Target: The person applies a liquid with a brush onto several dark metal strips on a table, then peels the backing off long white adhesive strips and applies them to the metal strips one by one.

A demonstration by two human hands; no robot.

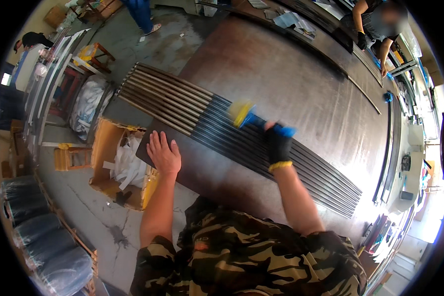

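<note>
Many strips [217,122] lie beneath the blurred tool [241,115] right fingers [270,126] clamp; left fingers [156,141] rest slightly apart near a carton [104,140].

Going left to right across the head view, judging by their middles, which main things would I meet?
Black wrapped bundles → cardboard box → bare left hand → blurred tool's yellow end → gloved right hand → another person.

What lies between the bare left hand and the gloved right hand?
In the head view, going from the left hand to the right hand: first a bare strip of tabletop, then part of the row of long, dark bars.
</note>
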